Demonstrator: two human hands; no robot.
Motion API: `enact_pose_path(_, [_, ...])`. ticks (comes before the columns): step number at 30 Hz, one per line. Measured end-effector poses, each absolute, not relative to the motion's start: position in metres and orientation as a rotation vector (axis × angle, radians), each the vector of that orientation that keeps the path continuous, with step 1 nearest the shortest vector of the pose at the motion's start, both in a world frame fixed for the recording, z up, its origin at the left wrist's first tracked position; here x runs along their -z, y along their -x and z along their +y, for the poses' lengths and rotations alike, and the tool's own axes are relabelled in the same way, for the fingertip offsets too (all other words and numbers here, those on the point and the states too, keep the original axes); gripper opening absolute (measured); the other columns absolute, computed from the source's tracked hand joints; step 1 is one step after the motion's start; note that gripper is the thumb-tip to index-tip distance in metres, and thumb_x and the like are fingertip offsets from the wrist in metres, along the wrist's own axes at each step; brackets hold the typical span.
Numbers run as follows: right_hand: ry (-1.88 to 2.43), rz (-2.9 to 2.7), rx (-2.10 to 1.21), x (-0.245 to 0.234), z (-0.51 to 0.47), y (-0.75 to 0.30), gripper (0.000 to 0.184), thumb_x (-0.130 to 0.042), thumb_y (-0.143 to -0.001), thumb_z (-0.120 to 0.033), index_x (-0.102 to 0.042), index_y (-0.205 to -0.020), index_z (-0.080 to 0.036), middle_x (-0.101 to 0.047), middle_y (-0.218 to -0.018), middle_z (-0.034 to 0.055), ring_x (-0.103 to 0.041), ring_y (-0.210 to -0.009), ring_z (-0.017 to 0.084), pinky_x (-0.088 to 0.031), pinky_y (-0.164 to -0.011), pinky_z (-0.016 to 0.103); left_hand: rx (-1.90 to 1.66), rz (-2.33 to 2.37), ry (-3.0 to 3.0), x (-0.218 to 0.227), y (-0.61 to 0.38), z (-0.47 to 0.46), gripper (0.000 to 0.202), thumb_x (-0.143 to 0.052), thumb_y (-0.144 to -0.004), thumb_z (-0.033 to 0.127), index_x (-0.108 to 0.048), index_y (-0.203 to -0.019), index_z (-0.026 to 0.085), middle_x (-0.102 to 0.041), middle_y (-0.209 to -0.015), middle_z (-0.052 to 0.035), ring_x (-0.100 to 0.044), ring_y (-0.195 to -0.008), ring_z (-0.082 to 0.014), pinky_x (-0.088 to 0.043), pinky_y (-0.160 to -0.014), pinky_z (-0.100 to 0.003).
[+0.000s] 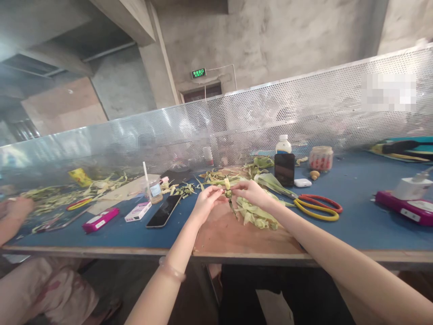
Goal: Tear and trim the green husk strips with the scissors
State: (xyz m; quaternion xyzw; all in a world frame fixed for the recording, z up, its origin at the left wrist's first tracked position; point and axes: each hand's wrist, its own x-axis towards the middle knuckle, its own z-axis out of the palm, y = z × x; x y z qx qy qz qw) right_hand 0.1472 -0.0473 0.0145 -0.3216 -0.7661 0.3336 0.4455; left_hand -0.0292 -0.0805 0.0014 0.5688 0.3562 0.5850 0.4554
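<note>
My left hand (207, 201) and my right hand (251, 191) meet above a brown board (233, 237) on the blue table (365, 216). Both pinch a small green leaf piece (228, 193), with a thin strip hanging down from it. A pile of pale green leaf strips (255, 213) lies just under my right hand. More leaf scraps (219, 177) are spread behind my hands.
Scissors with red and yellow handles (318, 206) lie right of the pile. A standing phone (284, 169), a flat phone (164, 211), bottles, a jar and small boxes surround them. Another person's hand (16, 208) works at far left. A perforated metal screen (270, 117) backs the table.
</note>
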Motion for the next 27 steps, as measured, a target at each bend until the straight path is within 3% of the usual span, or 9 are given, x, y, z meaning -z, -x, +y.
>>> enact_pose_path(20, [0.684,-2.011,-0.715,-0.003,-0.036,-0.146,0.023,-0.050,-0.075,-0.029,-0.065,-0.085,-0.014,-0.065,-0.083,0.0053,-0.058,-0.076,0.017,-0.044,-0.072,0.030,-1.387,0.923,-1.461,0.001,0.032,-0.078,0.023,-0.063,-0.066,0.031,-0.061,-0.079,0.013,-0.061,-0.075,-0.0046,-0.061,-0.069,-0.0160,-0.047,-0.077,-0.037])
enact_pose_path(27, [0.727,-2.062,-0.547,-0.005,-0.040,-0.147,0.021,-0.047,-0.078,-0.024,-0.064,-0.087,-0.016,-0.065,-0.086,0.0045,-0.056,-0.079,0.016,-0.041,-0.074,0.029,-1.389,0.955,-1.478,-0.001,0.031,-0.081,0.024,-0.062,-0.067,0.033,-0.060,-0.078,0.013,-0.059,-0.074,-0.0040,-0.060,-0.069,-0.0154,-0.048,-0.075,-0.036])
